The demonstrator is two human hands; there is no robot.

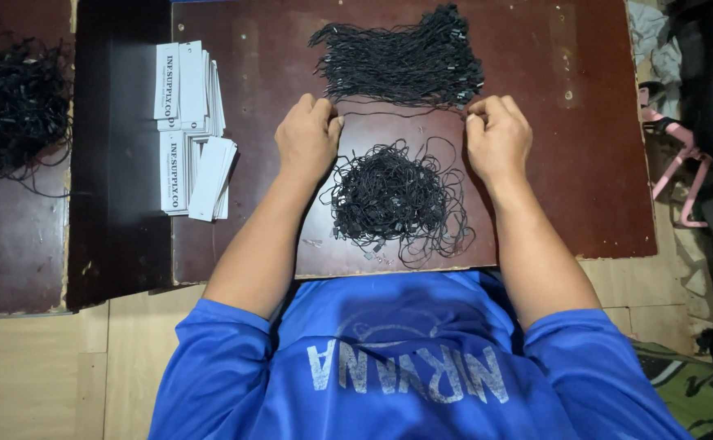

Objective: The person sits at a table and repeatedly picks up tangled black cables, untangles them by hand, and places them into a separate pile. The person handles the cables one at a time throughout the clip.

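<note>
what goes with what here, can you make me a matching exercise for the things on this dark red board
1. neat bundle of black string loops
2. loose tangled pile of black strings
3. stacks of white paper tags
4. single black string

a. between the forearms
b. stretched between left hand and right hand
c. left of the left hand
d. far edge, beyond the hands

Pairs: 1-d, 2-a, 3-c, 4-b

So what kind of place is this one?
Likely a small home workshop for tagging goods, worked at floor level: stacks of white tags, piles of black strings on a worn brown board, and both hands pulling one string taut.
</note>
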